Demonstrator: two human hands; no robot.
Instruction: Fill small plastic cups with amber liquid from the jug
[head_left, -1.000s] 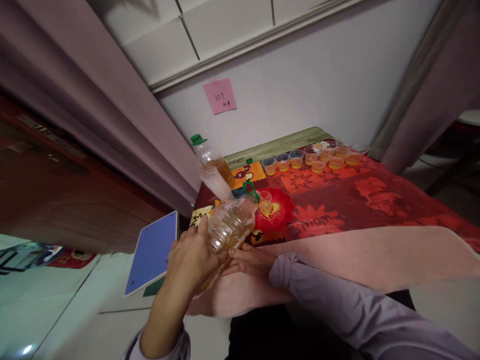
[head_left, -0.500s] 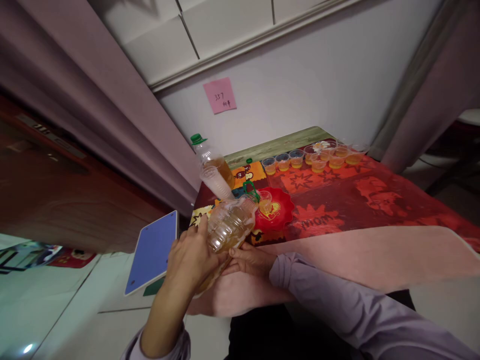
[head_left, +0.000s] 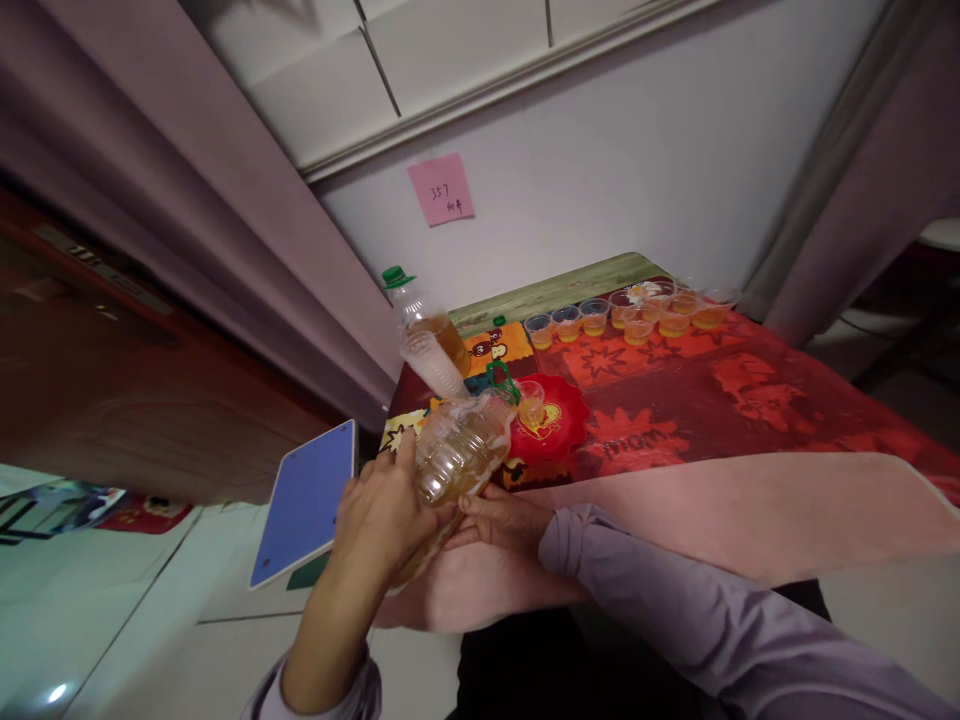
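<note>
nothing much has shifted since the earlier frames; from the head view i see my left hand [head_left: 379,515] and right hand [head_left: 499,520] both clasping the tilted bottle [head_left: 459,452] at the table's near left corner, its mouth over the small cup [head_left: 530,404] on the red plate [head_left: 564,425]; that cup looks part full; filled cups [head_left: 634,315] line the far edge.
</note>
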